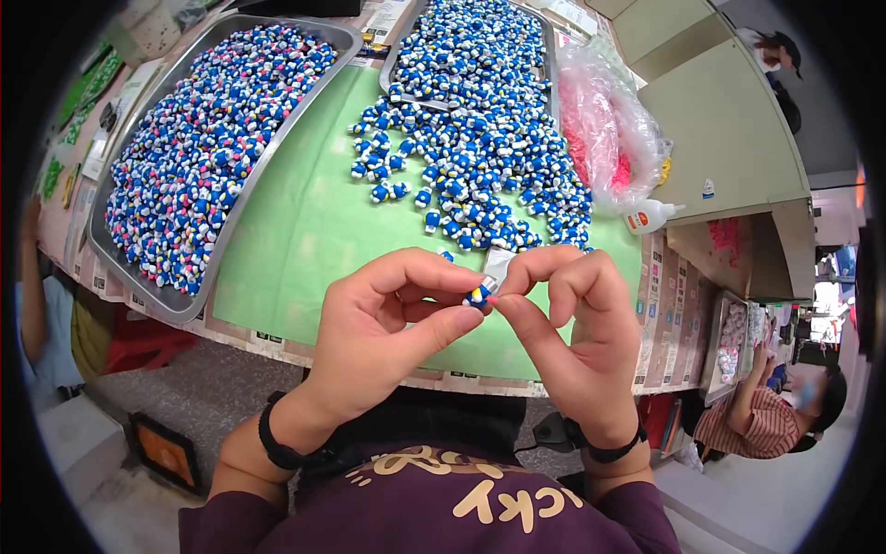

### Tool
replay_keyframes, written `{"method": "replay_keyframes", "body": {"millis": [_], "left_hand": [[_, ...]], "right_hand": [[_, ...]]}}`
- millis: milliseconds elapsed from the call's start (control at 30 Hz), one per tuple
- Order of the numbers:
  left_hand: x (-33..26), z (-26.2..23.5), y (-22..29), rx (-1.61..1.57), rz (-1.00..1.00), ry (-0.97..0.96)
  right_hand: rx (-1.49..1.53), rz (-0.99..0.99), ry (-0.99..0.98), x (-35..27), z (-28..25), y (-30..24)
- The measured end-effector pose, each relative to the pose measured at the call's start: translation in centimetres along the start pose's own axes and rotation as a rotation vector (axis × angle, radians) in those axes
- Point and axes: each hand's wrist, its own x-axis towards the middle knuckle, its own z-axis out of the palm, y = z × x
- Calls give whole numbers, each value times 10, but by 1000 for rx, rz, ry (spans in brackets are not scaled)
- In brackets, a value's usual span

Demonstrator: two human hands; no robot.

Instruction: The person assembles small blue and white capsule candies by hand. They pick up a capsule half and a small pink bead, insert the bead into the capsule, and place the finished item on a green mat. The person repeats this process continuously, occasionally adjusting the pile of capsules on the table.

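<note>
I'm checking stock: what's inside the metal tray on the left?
The metal tray holds heaped small blue-and-white pieces, some with pink parts. Lower layers and bottom are hidden.

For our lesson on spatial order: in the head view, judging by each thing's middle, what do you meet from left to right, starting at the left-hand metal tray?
Metal tray, left hand, small blue-and-white piece, right hand, white bottle, co-worker's striped top.

Cream lettering (pixel 521 505) crosses the shirt (pixel 415 508); the bottle (pixel 653 214) near the tabletop's (pixel 295 212) right edge bears a red label (pixel 637 221); small print covers the paper (pixel 664 314).
</note>
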Motion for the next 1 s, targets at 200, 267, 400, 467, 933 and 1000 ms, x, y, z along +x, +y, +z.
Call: {"method": "replay_keyframes", "body": {"millis": [200,267,400,467,933,1000], "left_hand": [[-2,6,-5,243,228,25],[-1,3,-6,330,298,-2],[-1,-13,3,449,377,1],[-2,-29,13,442,441,158],[18,-47,23,1124,292,150],[25,-25,3,1132,293,-62]], "right_hand": [[-51,-108,138,-5,16,10],[-82,-108,151,-7,16,11],[-65,-4,181,-5,-1,14],[-46,10,259,-10,-26,31],[-562,121,61,-29,-50,86],[-601,119,64,-28,-47,84]]}}
